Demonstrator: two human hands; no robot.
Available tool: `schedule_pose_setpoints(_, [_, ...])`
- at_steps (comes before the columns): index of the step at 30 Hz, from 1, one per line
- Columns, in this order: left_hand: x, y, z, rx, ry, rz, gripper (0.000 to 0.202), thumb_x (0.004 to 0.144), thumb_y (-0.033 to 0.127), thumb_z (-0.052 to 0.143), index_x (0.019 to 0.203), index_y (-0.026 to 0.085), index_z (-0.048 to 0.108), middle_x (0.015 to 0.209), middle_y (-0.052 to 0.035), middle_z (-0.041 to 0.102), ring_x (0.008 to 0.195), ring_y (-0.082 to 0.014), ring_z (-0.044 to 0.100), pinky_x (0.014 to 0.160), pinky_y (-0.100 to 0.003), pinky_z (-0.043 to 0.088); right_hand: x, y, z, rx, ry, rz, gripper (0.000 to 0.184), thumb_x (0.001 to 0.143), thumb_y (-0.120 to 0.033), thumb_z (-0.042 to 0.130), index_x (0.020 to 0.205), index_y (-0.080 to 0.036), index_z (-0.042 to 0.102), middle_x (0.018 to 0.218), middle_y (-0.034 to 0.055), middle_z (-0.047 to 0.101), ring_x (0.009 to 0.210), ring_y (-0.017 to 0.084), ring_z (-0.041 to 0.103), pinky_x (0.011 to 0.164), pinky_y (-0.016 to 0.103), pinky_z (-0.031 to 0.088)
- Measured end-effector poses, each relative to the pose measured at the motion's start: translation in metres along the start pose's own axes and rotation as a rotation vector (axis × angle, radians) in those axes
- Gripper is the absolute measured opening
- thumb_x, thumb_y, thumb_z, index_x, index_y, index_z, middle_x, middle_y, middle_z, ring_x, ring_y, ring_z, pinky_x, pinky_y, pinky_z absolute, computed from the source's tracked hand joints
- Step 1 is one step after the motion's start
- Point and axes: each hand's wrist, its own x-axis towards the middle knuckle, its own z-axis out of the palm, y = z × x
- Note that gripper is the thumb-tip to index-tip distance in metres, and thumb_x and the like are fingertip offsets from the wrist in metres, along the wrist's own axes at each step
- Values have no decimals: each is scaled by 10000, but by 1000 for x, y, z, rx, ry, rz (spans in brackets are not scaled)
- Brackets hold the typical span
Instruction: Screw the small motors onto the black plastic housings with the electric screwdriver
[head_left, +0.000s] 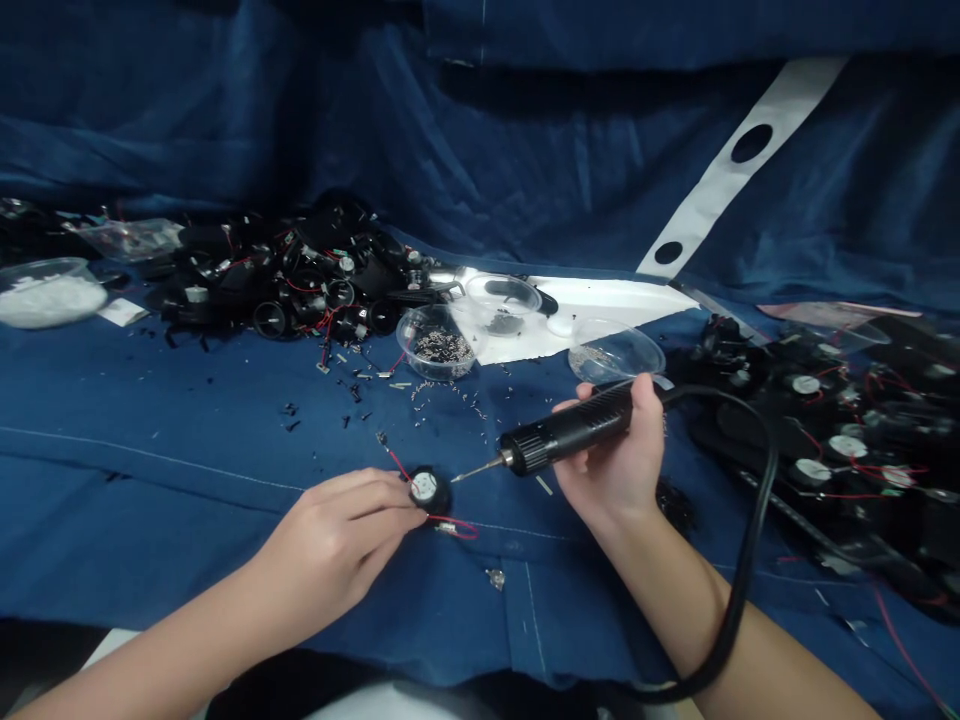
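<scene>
Nearest the camera, the black cord (756, 560) of a soldering iron loops past the right forearm. The left hand (337, 535) pinches a small round black speaker (429, 491) between its fingertips, holding it just above the blue cloth (187, 440), with red wires (457, 526) trailing from it. The right hand (607, 450) is closed around the iron's black handle, and the soldering iron (566, 425) points its tip just beside the speaker. Beyond the hands, loose metal bits lie scattered before clear plastic bowls (435, 342), one holding small metal pieces. Heaps of black wired parts (300, 280) rise behind, with another heap (840, 430) past the right hand and a tub of white granules (45, 297) at far left.
</scene>
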Motion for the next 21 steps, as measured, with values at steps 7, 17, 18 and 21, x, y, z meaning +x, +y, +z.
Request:
schedule_pose_setpoints(7, [7, 3, 1, 116, -50, 51, 253, 938, 13, 574, 1049, 164, 744, 955, -56, 741, 909, -180, 702, 810, -305, 625, 0, -2, 0, 56, 11, 15, 502, 812, -709, 630, 760, -210, 655, 511, 17, 621, 299, 79, 396, 307, 214, 259])
schedule_pose_setpoints(17, [1, 6, 11, 61, 37, -127, 172, 920, 117, 668, 940, 254, 770, 932, -22, 688, 935, -178, 667, 1026, -457, 540, -10, -1, 1, -57, -5, -92, 491, 708, -681, 769, 791, -228, 601, 570, -5, 606, 395, 116, 517, 291, 184, 285])
schedule_pose_setpoints(18, [1, 7, 14, 69, 75, -163, 162, 915, 130, 676, 904, 259, 773, 934, -25, 681, 945, -186, 664, 1011, -462, 541, -11, 1, 1, -69, -17, -102, 479, 715, -672, 774, 801, -232, 604, 575, -8, 606, 431, 131, 554, 300, 186, 305])
schedule_pose_setpoints(21, [-1, 8, 20, 65, 119, -254, 148, 913, 165, 686, 850, 259, 781, 941, -40, 666, 951, -204, 647, 889, -414, 563, -13, 6, 1, -113, -47, -123, 438, 734, -647, 776, 813, -248, 615, 585, -10, 623, 501, 158, 614, 348, 206, 376])
